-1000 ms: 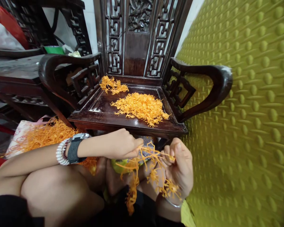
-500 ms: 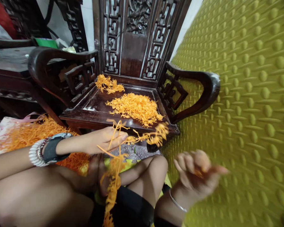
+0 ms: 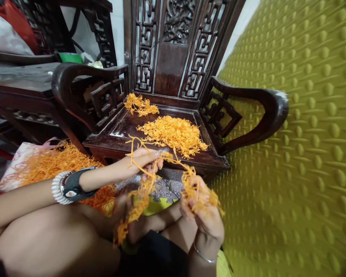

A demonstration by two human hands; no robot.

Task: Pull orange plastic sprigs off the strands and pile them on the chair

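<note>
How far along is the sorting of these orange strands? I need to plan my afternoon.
Done: two heaps lie on the chair seat, a large heap and a small heap. In hand: the left hand and right hand hold a tangled bunch. Left: a big loose pile beside the left arm.

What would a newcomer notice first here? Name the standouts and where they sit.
The bright orange strands stand out first, strung between the left hand and the right hand just in front of the chair. Behind them a big orange heap lies on the dark carved chair seat, with a smaller clump at its back. A studded yellow-green wall fills the right side.
</note>
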